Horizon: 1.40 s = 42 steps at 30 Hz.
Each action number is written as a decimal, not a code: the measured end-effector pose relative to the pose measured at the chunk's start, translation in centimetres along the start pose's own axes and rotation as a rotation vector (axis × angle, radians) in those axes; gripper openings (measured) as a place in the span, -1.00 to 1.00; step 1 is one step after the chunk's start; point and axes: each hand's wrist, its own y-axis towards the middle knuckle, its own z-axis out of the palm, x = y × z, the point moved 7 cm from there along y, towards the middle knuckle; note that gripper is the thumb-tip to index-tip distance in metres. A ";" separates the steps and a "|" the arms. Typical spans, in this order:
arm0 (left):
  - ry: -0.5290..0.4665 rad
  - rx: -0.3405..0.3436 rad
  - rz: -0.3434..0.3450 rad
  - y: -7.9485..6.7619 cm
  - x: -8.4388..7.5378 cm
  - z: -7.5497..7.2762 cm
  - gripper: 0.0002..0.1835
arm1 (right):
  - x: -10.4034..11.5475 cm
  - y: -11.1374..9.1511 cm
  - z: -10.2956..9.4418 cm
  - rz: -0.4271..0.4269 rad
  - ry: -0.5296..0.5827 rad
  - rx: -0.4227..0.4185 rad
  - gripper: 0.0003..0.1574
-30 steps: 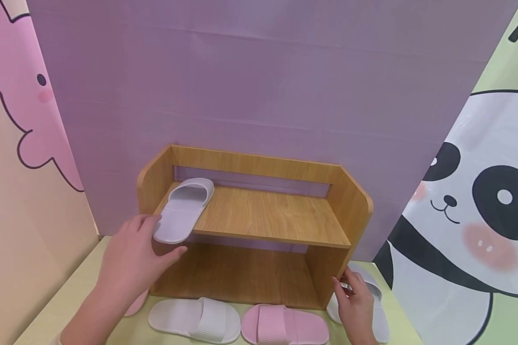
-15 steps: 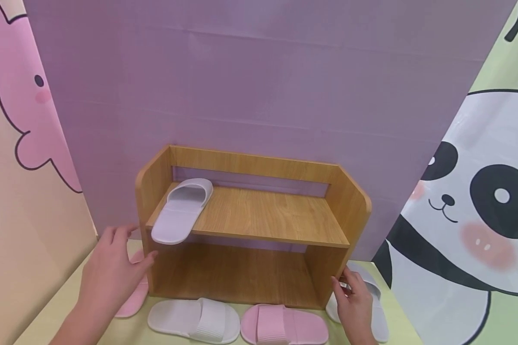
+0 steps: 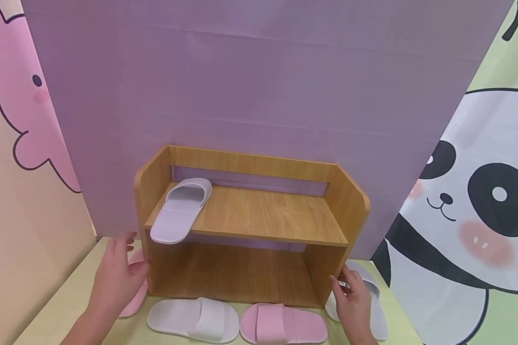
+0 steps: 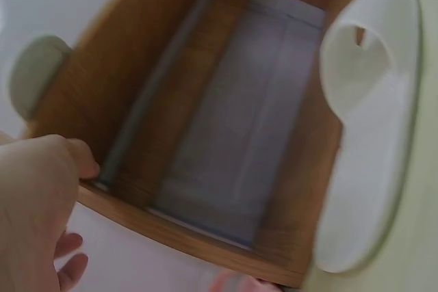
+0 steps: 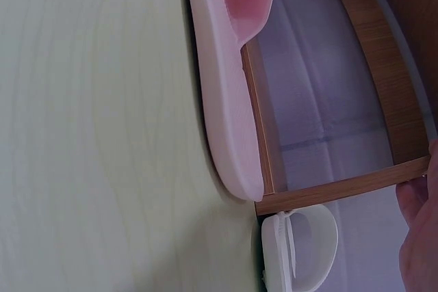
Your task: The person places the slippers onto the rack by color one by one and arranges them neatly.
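Observation:
A two-tier wooden shoe rack (image 3: pixel 259 211) stands against the purple backdrop. One white slipper (image 3: pixel 177 215) lies on its upper shelf at the left, its sole's end jutting past the front edge. My left hand (image 3: pixel 116 273) is at the rack's left side panel, thumb near the front edge and fingers loosely bent outside it. The right hand (image 3: pixel 354 304) pinches the front edge of the right side panel, thumb inside and fingers outside. In the right wrist view, only part of this hand (image 5: pixel 421 230) shows, with fingers at the panel.
In front of the rack lie a white slipper (image 3: pixel 177 318) and a pink slipper (image 3: pixel 291 325). Another pink slipper (image 3: pixel 134 304) is partly hidden behind my left hand; white slippers (image 3: pixel 377 311) lie beyond the right panel. Printed walls (image 3: pixel 479 215) flank the table (image 3: pixel 73 297).
My left hand has left the white slipper on the upper shelf, moved down and left, then come back slightly toward the left panel. The right hand has stayed on the right panel.

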 end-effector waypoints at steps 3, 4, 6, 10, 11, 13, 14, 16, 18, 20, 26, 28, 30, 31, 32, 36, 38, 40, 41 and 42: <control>-0.025 0.002 0.006 -0.5 0.9 1.0 -0.21 | 0.0 0.0 0.0 -0.009 0.006 -0.005 -0.46; -0.025 0.003 0.007 -0.6 1.1 1.3 -0.20 | 0.0 0.0 0.0 -0.009 0.008 -0.005 -0.46; -0.026 -0.010 0.016 -0.9 1.5 1.7 -0.20 | -0.1 0.0 0.1 -0.008 0.013 -0.005 -0.47; -0.031 -0.035 0.017 -1.4 1.9 2.0 -0.21 | -0.1 0.0 0.1 0.000 0.018 -0.002 -0.46; -0.038 -0.040 0.011 -1.5 2.1 2.1 -0.22 | -0.2 0.0 0.0 -0.001 0.017 -0.003 -0.46; -0.061 -0.040 -0.011 -1.7 2.3 2.3 -0.23 | -0.2 0.0 0.0 -0.001 0.014 -0.004 -0.46; -0.078 -0.039 -0.023 -1.8 2.5 2.4 -0.24 | -0.1 -0.1 0.0 -0.003 0.016 -0.005 -0.46; -0.116 -0.032 -0.048 -1.9 2.8 2.7 -0.26 | -0.1 -0.1 0.0 -0.005 0.018 -0.007 -0.46; -0.140 -0.028 -0.067 -2.0 3.0 2.9 -0.28 | -0.1 -0.1 0.0 -0.005 0.018 -0.008 -0.46; -0.155 -0.024 -0.088 -2.0 3.2 3.2 -0.31 | -0.1 -0.1 0.0 -0.004 0.020 -0.007 -0.46; -0.160 -0.037 -0.107 -2.1 3.3 3.5 -0.42 | -0.1 -0.1 0.0 0.002 0.009 -0.003 -0.47; -0.151 -0.046 -0.102 -2.1 3.3 3.5 -0.46 | -0.1 -0.1 0.0 -0.001 0.007 -0.005 -0.48; -0.138 -0.056 -0.105 -2.2 3.4 3.5 -0.49 | -0.1 -0.1 -0.1 -0.008 0.014 -0.011 -0.48; -0.134 -0.060 -0.106 -2.3 3.4 3.5 -0.49 | -0.1 -0.1 -0.1 -0.012 0.018 -0.013 -0.47; -0.130 -0.064 -0.105 -2.3 3.4 3.5 -0.49 | -0.1 -0.1 -0.1 -0.015 0.020 -0.014 -0.47; -0.136 -0.081 -0.103 -2.4 3.5 3.5 -0.50 | -0.1 -0.1 -0.1 -0.025 0.030 -0.015 -0.47; -0.138 -0.089 -0.103 -2.5 3.6 3.5 -0.51 | -0.1 -0.1 -0.1 -0.026 0.027 -0.009 -0.47; -0.137 -0.094 -0.104 -2.5 3.6 3.5 -0.52 | 0.0 0.0 -0.2 -0.035 0.030 -0.009 -0.47; -0.136 -0.094 -0.105 -2.6 3.7 3.5 -0.53 | 0.1 0.0 -0.2 -0.041 0.028 -0.006 -0.46; -0.136 -0.095 -0.105 -2.6 3.7 3.5 -0.53 | 0.1 0.0 -0.3 -0.052 0.032 -0.005 -0.45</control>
